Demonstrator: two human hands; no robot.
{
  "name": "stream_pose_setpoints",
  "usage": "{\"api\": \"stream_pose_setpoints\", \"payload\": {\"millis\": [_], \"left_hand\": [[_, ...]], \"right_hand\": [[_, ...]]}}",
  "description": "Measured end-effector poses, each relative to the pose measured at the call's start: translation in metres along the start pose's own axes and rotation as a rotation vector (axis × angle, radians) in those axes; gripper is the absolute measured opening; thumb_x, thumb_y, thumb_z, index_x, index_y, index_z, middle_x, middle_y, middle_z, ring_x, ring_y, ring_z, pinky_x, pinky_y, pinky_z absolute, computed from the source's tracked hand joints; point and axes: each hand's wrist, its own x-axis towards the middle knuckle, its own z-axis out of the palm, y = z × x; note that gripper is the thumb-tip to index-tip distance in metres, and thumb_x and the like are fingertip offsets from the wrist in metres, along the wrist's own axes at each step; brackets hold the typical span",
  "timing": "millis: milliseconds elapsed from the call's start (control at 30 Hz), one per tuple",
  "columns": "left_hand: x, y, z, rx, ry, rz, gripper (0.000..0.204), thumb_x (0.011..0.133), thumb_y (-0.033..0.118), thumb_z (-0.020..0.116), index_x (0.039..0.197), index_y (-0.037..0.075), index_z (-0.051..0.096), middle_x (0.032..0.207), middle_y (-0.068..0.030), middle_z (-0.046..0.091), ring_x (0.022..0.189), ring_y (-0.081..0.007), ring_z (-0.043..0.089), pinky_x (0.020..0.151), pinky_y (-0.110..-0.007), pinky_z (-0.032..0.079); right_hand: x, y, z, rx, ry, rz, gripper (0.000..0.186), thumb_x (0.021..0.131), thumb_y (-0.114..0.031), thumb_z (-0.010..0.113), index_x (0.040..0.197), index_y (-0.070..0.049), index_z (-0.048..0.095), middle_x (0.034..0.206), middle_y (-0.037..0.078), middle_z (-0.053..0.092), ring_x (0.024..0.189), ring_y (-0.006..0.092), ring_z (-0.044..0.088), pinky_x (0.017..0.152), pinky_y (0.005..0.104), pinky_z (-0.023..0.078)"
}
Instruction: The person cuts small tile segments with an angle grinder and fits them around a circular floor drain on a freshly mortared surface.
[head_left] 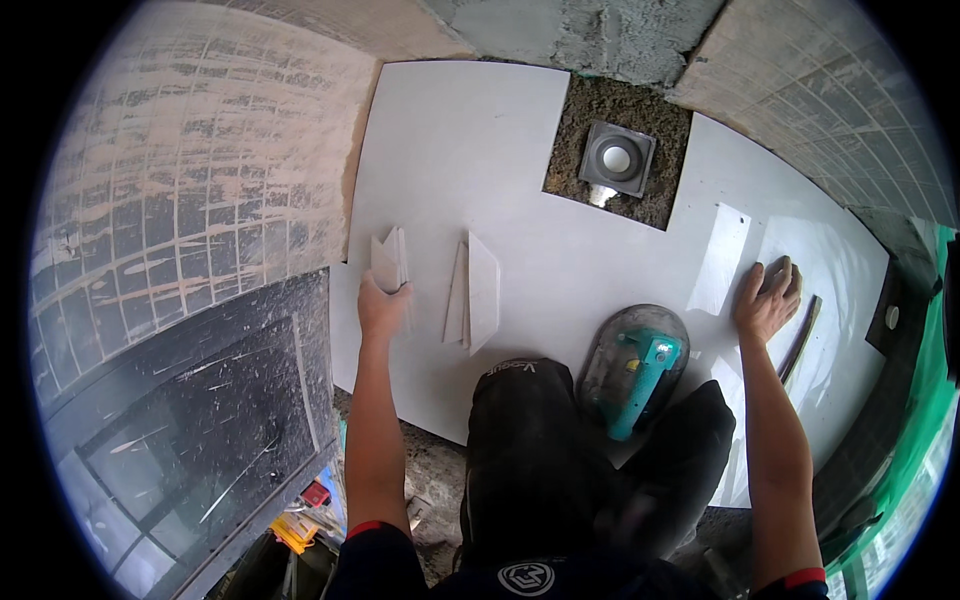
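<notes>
My left hand (382,303) is closed round a small stack of pale cut tile pieces (391,255) with pointed ends, standing over the large light floor tile (450,130). Just right of it, more pale cut tile pieces (483,290) lie on that tile, slanted against each other. My right hand (768,300) rests on the tile's glossy right side, fingers apart and nothing in them. Close beside it lies a thin dark strip (802,340). Between my hands, by my knees, sits a teal-handled tool (645,382) on a dark oval base; I am not touching it.
A square cutout at the back shows rough mortar (570,150) round a grey floor drain (618,158). Scored plaster walls (240,130) rise left and right. A dark, dusty glazed panel (220,420) stands at left, green netting (915,400) at right. Yellow and red items (295,530) lie lower left.
</notes>
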Motion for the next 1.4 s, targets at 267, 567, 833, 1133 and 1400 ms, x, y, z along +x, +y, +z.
{"api": "stream_pose_setpoints", "payload": {"millis": [267, 567, 833, 1133, 1400], "left_hand": [[0.049, -0.072, 0.004, -0.513, -0.145, -0.035, 0.064, 0.085, 0.008, 0.074, 0.142, -0.011, 0.051, 0.134, -0.0216, 0.063, 0.118, -0.0309, 0.063, 0.103, -0.038, 0.048], [-0.131, 0.328, 0.056, -0.254, -0.516, 0.505, 0.068, 0.083, 0.010, 0.071, 0.143, -0.006, 0.045, 0.131, -0.0232, 0.058, 0.124, -0.0348, 0.057, 0.106, -0.044, 0.044], [-0.242, 0.467, 0.209, -0.197, -0.559, 0.633, 0.064, 0.071, 0.015, 0.085, 0.128, 0.000, 0.061, 0.119, -0.0203, 0.072, 0.113, -0.0317, 0.071, 0.095, -0.041, 0.057], [-0.284, 0.475, 0.211, -0.047, -0.444, 0.456, 0.085, 0.071, 0.045, 0.088, 0.126, -0.006, 0.047, 0.126, -0.0235, 0.055, 0.123, -0.0389, 0.055, 0.101, -0.046, 0.050], [-0.179, 0.297, 0.067, -0.404, -0.137, 0.545, 0.020, 0.094, 0.022, 0.072, 0.097, 0.002, 0.068, 0.089, -0.0146, 0.070, 0.084, -0.0299, 0.070, 0.077, -0.040, 0.055]], "right_hand": [[0.001, -0.021, -0.003, 0.152, -0.051, 0.044, 0.069, 0.094, -0.042, 0.060, 0.149, -0.003, 0.047, 0.155, 0.023, 0.043, 0.150, 0.0416, 0.029, 0.124, 0.0613, 0.014], [0.011, 0.001, -0.034, 0.286, -0.133, 0.156, 0.070, 0.097, -0.046, 0.056, 0.153, -0.007, 0.041, 0.157, 0.017, 0.038, 0.153, 0.0358, 0.026, 0.127, 0.0550, 0.011], [0.027, 0.080, -0.017, 0.427, 0.121, 0.101, 0.049, 0.098, -0.027, 0.058, 0.138, 0.001, 0.057, 0.145, 0.023, 0.053, 0.141, 0.0438, 0.043, 0.121, 0.0522, 0.031], [0.028, 0.072, -0.016, 0.366, 0.103, 0.064, 0.046, 0.103, -0.030, 0.055, 0.136, 0.003, 0.060, 0.147, 0.025, 0.052, 0.139, 0.0419, 0.045, 0.116, 0.0471, 0.036], [0.029, 0.083, -0.015, 0.203, 0.141, 0.010, 0.054, 0.101, -0.038, 0.059, 0.141, -0.001, 0.056, 0.147, 0.023, 0.051, 0.138, 0.0406, 0.047, 0.115, 0.0471, 0.037]]}}
